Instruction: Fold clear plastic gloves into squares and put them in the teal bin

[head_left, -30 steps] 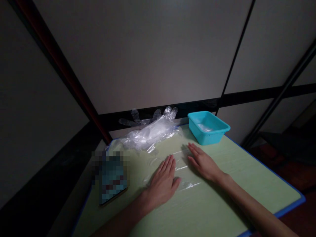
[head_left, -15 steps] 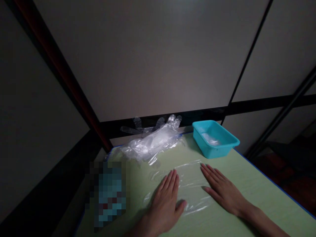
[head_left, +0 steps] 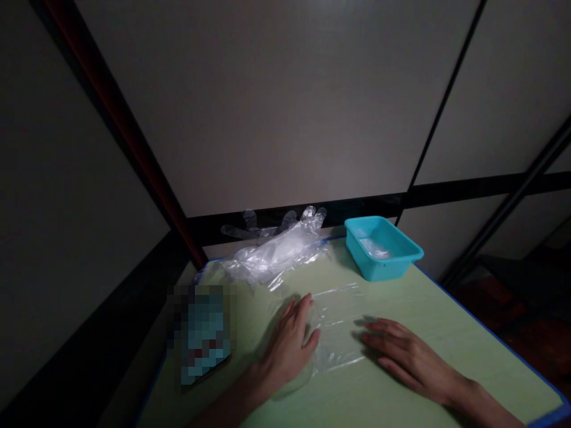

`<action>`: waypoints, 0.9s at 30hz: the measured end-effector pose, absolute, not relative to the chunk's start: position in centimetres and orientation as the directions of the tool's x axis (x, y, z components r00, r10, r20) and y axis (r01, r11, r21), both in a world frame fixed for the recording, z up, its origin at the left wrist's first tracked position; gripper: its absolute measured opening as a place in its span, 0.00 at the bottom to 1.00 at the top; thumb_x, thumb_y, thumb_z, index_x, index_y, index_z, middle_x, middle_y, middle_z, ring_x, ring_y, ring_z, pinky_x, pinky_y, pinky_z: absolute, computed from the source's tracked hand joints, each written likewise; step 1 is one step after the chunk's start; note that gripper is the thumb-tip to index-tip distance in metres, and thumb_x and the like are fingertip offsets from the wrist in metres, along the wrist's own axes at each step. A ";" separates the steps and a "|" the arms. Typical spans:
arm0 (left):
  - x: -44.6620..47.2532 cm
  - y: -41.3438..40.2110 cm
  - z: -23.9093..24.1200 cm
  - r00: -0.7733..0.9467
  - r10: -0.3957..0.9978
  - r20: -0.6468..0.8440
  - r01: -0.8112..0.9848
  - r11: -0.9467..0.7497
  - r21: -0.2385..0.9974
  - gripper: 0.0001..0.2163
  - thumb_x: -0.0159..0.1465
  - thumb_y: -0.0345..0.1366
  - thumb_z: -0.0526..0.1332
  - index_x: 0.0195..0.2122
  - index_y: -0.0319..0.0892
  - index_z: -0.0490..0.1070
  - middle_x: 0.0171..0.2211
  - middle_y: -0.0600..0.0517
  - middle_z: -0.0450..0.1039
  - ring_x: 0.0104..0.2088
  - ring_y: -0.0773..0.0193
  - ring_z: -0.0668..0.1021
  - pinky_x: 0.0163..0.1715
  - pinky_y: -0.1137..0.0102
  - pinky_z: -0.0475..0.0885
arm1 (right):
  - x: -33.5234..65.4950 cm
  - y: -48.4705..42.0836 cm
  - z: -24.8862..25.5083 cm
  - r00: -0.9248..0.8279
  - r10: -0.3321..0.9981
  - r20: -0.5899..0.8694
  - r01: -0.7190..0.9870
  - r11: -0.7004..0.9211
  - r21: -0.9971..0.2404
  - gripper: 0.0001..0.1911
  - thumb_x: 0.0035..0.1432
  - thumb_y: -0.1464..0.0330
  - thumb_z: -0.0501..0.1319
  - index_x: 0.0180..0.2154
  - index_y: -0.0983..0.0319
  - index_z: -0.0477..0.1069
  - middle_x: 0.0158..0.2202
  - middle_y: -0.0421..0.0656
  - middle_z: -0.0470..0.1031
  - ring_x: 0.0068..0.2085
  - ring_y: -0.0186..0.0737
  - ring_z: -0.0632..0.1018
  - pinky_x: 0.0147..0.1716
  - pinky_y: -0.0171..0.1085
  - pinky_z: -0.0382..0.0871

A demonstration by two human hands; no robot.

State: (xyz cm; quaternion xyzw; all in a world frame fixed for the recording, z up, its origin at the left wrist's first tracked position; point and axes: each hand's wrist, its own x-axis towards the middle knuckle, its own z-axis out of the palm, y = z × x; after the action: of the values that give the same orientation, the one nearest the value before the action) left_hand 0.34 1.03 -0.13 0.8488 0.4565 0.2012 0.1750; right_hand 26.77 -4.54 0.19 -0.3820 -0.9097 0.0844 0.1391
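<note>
A thin, clear piece of plastic film (head_left: 341,324), like the disposable gloves in the pile behind it, lies on the pale green table. Across its left part rests my left hand (head_left: 292,339), turned partly on its side with thumb and fingers apart; the film beneath it is partly hidden. My right hand (head_left: 408,356) hovers or rests just past the film's right edge, fingers stretched out, holding nothing. Clear plastic gloves (head_left: 276,255) lie heaped at the table's far edge.
A turquoise basin (head_left: 386,270) with clear plastic inside stands at the back right. A blurred-out item (head_left: 207,333) lies at the table's left side. Behind the green table (head_left: 450,315) rise pale panels (head_left: 294,107) with a dark band.
My left hand has lifted from lying flat and tilted onto its side. The right hand has drawn back slightly off the film. The film now looks narrower.
</note>
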 end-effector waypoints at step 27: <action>0.9 4.2 2.0 0.647 0.761 0.044 0.716 -0.627 0.306 0.22 0.64 0.39 0.45 0.56 0.35 0.47 0.47 0.44 0.68 0.51 0.61 0.66 0.56 0.62 0.48 | 23.5 -9.5 2.1 -0.684 0.723 0.096 0.703 0.689 -0.179 0.23 0.61 0.65 0.47 0.58 0.61 0.49 0.57 0.46 0.57 0.57 0.42 0.57 0.55 0.45 0.55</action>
State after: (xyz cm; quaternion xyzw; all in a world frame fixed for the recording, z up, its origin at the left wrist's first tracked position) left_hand 0.94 4.22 1.97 0.8979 0.4113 0.0848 0.1315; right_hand 23.50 -9.47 2.12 -0.3894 -0.9154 0.0638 0.0793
